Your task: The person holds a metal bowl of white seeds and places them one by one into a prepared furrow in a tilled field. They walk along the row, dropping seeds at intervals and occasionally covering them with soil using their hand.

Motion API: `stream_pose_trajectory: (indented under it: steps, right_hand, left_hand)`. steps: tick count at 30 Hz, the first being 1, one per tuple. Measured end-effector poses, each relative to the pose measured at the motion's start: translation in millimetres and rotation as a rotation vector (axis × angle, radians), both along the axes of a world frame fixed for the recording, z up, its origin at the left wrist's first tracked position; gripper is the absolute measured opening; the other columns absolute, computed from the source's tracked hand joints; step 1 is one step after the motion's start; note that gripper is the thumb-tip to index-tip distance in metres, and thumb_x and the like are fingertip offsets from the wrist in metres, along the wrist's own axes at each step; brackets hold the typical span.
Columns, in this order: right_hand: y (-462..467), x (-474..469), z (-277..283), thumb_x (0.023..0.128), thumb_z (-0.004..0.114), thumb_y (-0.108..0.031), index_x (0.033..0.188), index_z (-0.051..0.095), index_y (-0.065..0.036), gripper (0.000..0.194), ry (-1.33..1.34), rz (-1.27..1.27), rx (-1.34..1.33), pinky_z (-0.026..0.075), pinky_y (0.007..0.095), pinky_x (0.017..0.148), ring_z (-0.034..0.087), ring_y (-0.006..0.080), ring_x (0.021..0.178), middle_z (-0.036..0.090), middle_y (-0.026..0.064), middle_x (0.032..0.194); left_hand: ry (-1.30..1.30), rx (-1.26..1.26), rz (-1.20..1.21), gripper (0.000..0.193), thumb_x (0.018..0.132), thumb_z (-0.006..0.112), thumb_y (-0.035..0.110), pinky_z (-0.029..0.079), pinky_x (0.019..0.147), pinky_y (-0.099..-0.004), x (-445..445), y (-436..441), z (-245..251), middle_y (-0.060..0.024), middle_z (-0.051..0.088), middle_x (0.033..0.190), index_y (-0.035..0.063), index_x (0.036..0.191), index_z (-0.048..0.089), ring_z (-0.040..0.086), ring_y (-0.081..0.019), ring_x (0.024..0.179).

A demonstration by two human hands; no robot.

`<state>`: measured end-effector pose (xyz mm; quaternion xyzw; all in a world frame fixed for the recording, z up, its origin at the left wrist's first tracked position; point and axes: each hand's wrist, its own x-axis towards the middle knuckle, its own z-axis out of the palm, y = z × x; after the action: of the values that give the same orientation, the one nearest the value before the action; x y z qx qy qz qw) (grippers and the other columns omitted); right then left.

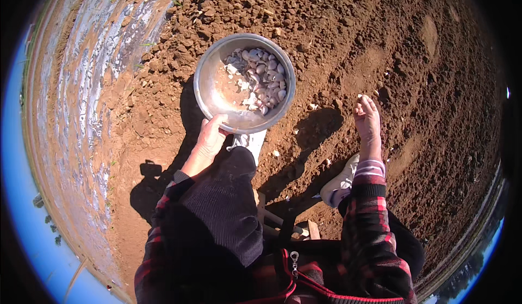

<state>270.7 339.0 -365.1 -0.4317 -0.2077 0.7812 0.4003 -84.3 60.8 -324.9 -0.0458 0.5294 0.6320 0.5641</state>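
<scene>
A round metal basin [204, 65] is tilted above the soil, its rim gripped at the near left side by my left hand [211, 137]. Many garlic cloves [267, 73] and bits of papery skin [243, 84] lie inside it, mostly towards the right. Out to the right, my right hand [367, 114] is just above the ground, its fingertips pinched on a small pale piece that looks like a garlic clove [359, 96]. Single pale cloves rest on the soil between my hands, one [276, 153] below the basin and another [313, 106] near my right hand.
Loose brown soil [416, 80] with clods spreads ahead and to the right. Strips of plastic film [85, 100] cover the field at left. My white shoe [342, 181] stands below my right hand. Parts of a wooden stool [313, 230] show between my legs.
</scene>
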Motion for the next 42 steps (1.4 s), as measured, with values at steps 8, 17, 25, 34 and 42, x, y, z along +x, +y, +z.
stream_pose_trajectory:
  steps: [8,17,25,34,42]
  right_hand:
    - [19,-22,-42,0.089,0.067,-0.008,0.097,0.062,0.0,0.012,-0.477,0.179,0.182,0.052,0.0249,0.056,0.064,0.0116,0.069,0.068,0.0058,0.085]
    - [31,-82,-105,0.078,0.073,-0.01,0.092,0.065,-0.004,0.017,-1.23,0.297,0.892,0.051,0.0353,0.066,0.066,0.0251,0.073,0.068,0.0116,0.082]
    - [24,-80,-118,0.089,0.057,-0.018,0.089,0.054,-0.007,0.012,-1.519,0.712,1.142,0.051,0.0455,0.07,0.062,0.0355,0.082,0.06,0.013,0.083]
    - [19,-89,-104,0.096,0.043,-0.016,0.096,0.055,-0.006,0.015,-1.534,0.753,1.232,0.051,0.0455,0.074,0.062,0.0361,0.086,0.061,0.0156,0.09]
    - [16,-93,-114,0.093,0.048,-0.014,0.092,0.052,-0.008,0.007,-1.615,0.792,1.389,0.054,0.0419,0.069,0.064,0.0304,0.083,0.061,0.0111,0.085]
  left_hand:
    - [0.192,-0.088,0.185,0.046,0.086,0.058,0.005,0.05,0.093,-0.0423,-21,10,-10,-0.0122,0.058,0.122,-0.001,0.13,0.046,0.06,-0.0242,0.11]
    - [0.222,-0.104,0.215,0.046,0.087,0.058,0.004,0.048,0.098,-0.0456,-37,4,-16,-0.0143,0.057,0.123,-0.002,0.13,0.045,0.058,-0.027,0.112]
    - [0.153,-0.092,0.184,0.046,0.087,0.055,0.003,0.05,0.096,-0.0468,-30,10,-10,-0.0155,0.057,0.123,-0.0017,0.131,0.044,0.059,-0.0277,0.112]
    - [0.179,-0.016,0.025,0.049,0.089,0.055,0.006,0.05,0.097,-0.0417,-8,12,12,-0.0163,0.057,0.125,-0.0059,0.135,0.041,0.059,-0.025,0.113]
    - [0.234,-0.179,-0.051,0.05,0.092,0.053,0.007,0.047,0.101,-0.0393,-2,17,7,-0.0202,0.053,0.131,-0.0086,0.137,0.037,0.056,-0.0266,0.118]
